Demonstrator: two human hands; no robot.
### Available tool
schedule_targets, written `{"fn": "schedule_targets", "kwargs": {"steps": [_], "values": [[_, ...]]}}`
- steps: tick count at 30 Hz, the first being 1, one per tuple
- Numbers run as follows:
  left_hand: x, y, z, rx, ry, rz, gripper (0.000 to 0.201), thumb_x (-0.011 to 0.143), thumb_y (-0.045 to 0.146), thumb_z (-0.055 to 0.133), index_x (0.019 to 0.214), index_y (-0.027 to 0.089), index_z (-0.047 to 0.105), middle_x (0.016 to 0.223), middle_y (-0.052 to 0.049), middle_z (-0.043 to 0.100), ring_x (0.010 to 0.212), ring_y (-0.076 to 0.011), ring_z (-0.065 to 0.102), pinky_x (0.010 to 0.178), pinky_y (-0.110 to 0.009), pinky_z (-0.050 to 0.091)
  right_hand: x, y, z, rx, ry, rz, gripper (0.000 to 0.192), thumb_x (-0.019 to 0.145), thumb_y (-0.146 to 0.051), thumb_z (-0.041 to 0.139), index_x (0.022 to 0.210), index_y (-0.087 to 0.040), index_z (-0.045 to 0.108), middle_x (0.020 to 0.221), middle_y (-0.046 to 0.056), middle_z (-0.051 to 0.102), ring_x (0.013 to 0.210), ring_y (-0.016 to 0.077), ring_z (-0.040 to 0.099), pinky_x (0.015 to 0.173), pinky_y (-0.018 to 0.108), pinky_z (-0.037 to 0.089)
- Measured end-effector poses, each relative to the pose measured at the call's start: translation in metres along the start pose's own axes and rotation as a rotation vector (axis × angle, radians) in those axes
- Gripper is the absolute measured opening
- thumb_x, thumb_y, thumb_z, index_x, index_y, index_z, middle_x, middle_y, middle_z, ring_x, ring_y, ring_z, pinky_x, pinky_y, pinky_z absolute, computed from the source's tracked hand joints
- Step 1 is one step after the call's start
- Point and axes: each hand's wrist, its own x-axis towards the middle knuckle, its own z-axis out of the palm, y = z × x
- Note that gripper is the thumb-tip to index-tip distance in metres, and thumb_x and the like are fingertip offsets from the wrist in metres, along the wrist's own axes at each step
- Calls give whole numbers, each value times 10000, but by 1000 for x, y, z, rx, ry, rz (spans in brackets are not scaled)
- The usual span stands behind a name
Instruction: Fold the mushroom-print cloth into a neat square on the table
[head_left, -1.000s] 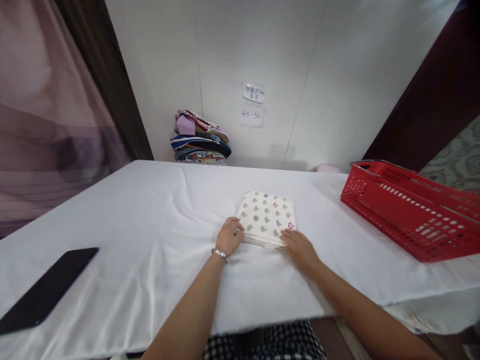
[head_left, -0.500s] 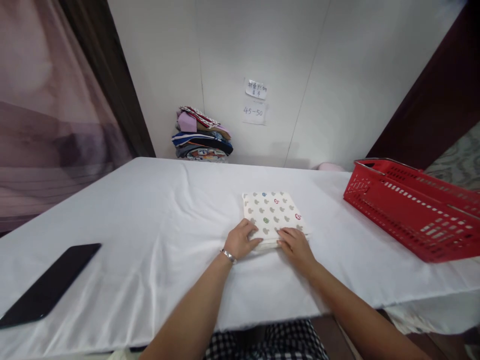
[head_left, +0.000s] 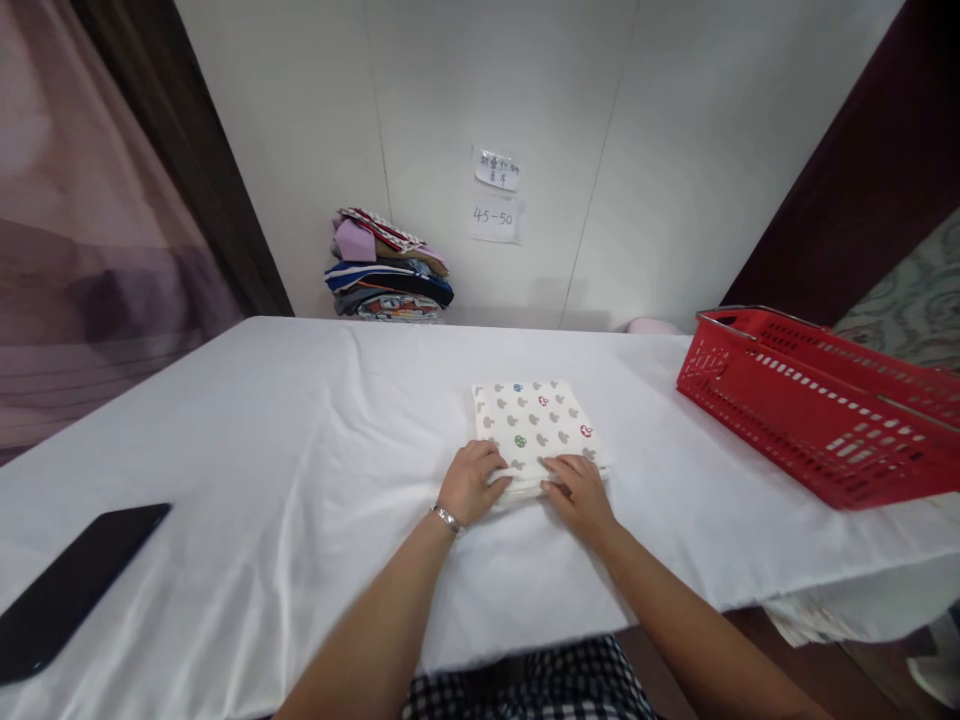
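A folded white cloth [head_left: 534, 425] printed with small grey, red, green and blue shapes lies in the middle of the white-covered table [head_left: 262, 430]. My left hand [head_left: 471, 482], with a bracelet at the wrist, grips the cloth's near left edge, fingers curled over it. My right hand [head_left: 577, 492] grips the near edge just to the right of it. Both hands sit close together at the cloth's front side.
A red plastic basket [head_left: 817, 400] stands at the right of the table. A black phone [head_left: 71, 590] lies at the near left. A pile of folded clothes [head_left: 386, 280] sits against the far wall under two paper notes [head_left: 495, 195].
Both hands have slid inward along the cloth's near edge and closed on it. The cloth has turned slightly, and the view has shifted a little.
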Motion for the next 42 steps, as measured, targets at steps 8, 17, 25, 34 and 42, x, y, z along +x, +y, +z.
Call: {"fn": "schedule_targets", "kwargs": {"steps": [8, 17, 25, 34, 42], "values": [[1, -1, 0, 8, -13, 1, 81, 739, 259, 628, 806, 217, 607, 935, -46, 590, 925, -200, 519, 816, -354, 412, -3, 17, -15, -35, 25, 39, 250, 883, -273, 446, 1054, -235, 623, 1011, 66, 611, 974, 213, 526, 874, 388, 381], [2, 2, 4, 73, -57, 35, 95, 792, 241, 575, 871, 228, 625, 946, -40, 607, 978, -210, 501, 858, -373, 371, -6, 26, -22, -77, -39, 72, 271, 859, -223, 476, 1090, -235, 616, 1024, 58, 594, 1002, 209, 503, 896, 386, 360], [3, 7, -2, 18, -80, 59, 124, 853, 267, 482, 808, 216, 586, 890, -44, 593, 936, -190, 504, 868, -360, 368, -9, 25, -19, 13, 68, 67, 237, 889, -225, 423, 979, -223, 642, 943, 50, 600, 926, 191, 522, 841, 368, 384], [2, 13, -1, 0, -140, 14, 247, 672, 339, 699, 811, 219, 535, 879, -25, 570, 908, -201, 499, 875, -367, 355, -14, 24, -20, 51, 90, 63, 206, 878, -248, 455, 959, -242, 644, 932, 45, 602, 922, 197, 530, 834, 376, 401], [2, 12, 0, 31, -128, 23, 146, 735, 266, 636, 781, 215, 507, 846, -24, 551, 892, -200, 487, 858, -368, 352, -18, 19, -25, 26, 1, 29, 168, 860, -255, 485, 942, -231, 629, 940, 50, 595, 932, 203, 522, 837, 372, 393]]}}
